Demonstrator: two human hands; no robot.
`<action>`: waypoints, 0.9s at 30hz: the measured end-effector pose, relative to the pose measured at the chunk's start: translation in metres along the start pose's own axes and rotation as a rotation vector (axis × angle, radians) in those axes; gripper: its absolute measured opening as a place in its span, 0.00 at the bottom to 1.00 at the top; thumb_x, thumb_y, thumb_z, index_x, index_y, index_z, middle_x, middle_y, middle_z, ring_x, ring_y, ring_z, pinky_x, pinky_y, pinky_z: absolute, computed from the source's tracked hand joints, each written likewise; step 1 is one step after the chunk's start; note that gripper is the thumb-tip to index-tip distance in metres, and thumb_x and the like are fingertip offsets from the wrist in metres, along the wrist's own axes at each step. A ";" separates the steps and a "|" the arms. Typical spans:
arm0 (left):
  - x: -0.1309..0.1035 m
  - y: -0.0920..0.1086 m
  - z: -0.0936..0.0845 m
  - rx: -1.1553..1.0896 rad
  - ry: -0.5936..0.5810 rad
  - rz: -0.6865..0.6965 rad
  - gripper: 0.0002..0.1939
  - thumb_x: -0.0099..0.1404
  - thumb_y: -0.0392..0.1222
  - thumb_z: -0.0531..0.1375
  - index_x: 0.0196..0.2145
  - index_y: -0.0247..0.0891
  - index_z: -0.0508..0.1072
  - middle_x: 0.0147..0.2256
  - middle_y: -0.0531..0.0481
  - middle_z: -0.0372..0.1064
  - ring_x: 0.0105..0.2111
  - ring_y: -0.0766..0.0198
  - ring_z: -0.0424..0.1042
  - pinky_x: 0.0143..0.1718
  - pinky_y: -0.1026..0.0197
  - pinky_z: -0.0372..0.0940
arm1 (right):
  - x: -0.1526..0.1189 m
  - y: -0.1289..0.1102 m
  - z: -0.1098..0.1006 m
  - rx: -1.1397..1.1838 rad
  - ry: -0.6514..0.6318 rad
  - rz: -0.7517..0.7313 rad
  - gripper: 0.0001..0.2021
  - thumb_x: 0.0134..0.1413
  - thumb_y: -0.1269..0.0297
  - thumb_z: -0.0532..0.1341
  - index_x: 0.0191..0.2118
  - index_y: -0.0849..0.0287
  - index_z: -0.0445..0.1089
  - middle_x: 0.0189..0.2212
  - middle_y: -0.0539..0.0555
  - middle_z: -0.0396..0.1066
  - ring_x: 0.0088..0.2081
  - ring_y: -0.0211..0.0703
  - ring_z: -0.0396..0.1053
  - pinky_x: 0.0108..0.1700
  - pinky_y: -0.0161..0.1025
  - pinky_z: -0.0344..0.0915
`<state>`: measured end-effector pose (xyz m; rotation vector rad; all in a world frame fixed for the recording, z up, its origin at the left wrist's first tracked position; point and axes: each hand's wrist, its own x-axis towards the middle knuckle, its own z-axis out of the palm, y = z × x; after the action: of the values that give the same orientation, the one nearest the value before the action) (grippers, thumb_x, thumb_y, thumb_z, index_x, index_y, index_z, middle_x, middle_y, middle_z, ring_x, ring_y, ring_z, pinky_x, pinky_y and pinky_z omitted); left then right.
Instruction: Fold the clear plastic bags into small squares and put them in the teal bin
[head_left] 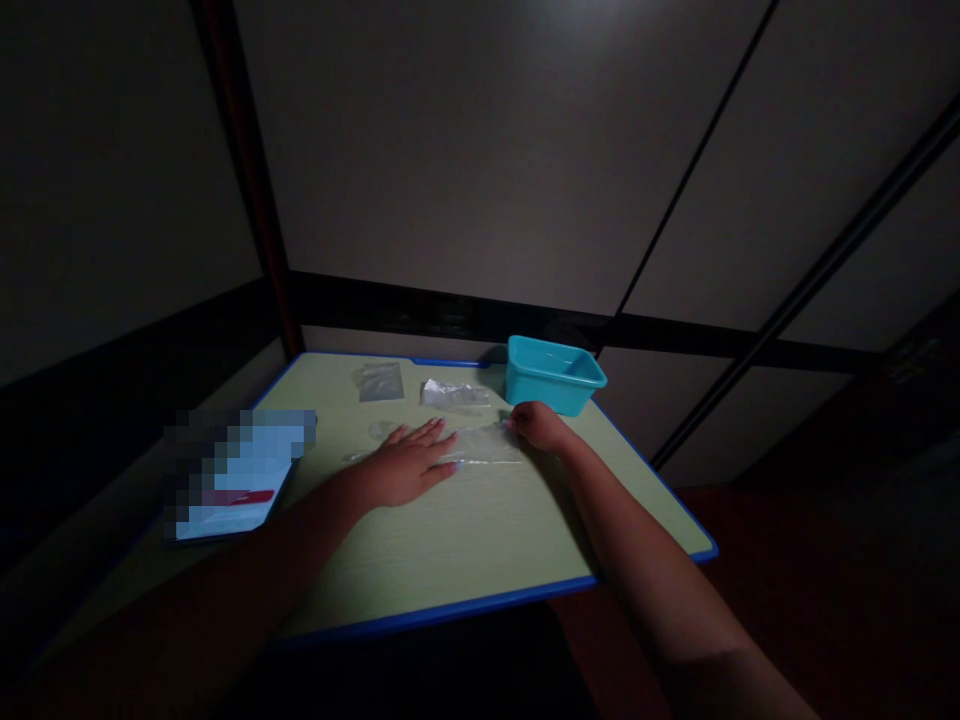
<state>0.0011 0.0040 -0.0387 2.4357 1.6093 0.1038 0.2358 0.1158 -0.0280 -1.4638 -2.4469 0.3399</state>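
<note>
A clear plastic bag [484,443] lies flat across the middle of the table. My left hand [409,465] rests on its left part, palm down with the fingers spread. At the bag's right end, my right hand [536,425] is closed, with fingertips pinched at the plastic edge. Just beyond the hands lies a crumpled clear plastic packet [454,394]. Farther left is a flat, greyish clear plastic sheet or bag [382,382]. What the packet and the sheet contain, if anything, is too dim to make out.
A turquoise plastic basket [553,372] stands at the table's back right, close behind my right hand. On the left lies a tablet-like device with a lit screen [247,480], partly blurred out. The pale table [450,550] has a blue edge and stands against wall panels.
</note>
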 end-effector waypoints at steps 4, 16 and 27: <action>0.000 -0.001 0.002 -0.004 0.003 -0.001 0.31 0.66 0.59 0.38 0.62 0.44 0.46 0.63 0.45 0.34 0.63 0.57 0.34 0.58 0.45 0.35 | 0.000 -0.002 0.001 -0.014 0.009 0.002 0.10 0.51 0.65 0.57 0.27 0.65 0.72 0.24 0.55 0.71 0.23 0.35 0.59 0.25 0.32 0.50; -0.002 -0.001 0.001 -0.028 -0.007 0.026 0.32 0.66 0.60 0.37 0.62 0.43 0.44 0.63 0.44 0.31 0.63 0.59 0.32 0.58 0.44 0.34 | 0.005 0.006 0.009 0.100 0.021 0.059 0.15 0.51 0.60 0.53 0.25 0.65 0.70 0.20 0.54 0.68 0.23 0.37 0.60 0.25 0.33 0.52; 0.000 -0.005 0.005 -0.025 0.006 0.038 0.33 0.65 0.62 0.36 0.62 0.45 0.43 0.64 0.46 0.32 0.63 0.58 0.32 0.58 0.45 0.33 | 0.007 0.008 0.011 0.081 0.031 0.081 0.12 0.51 0.65 0.54 0.27 0.67 0.72 0.24 0.56 0.71 0.25 0.37 0.62 0.25 0.32 0.52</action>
<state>-0.0028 0.0050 -0.0445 2.4498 1.5551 0.1371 0.2355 0.1249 -0.0402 -1.5258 -2.3259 0.4246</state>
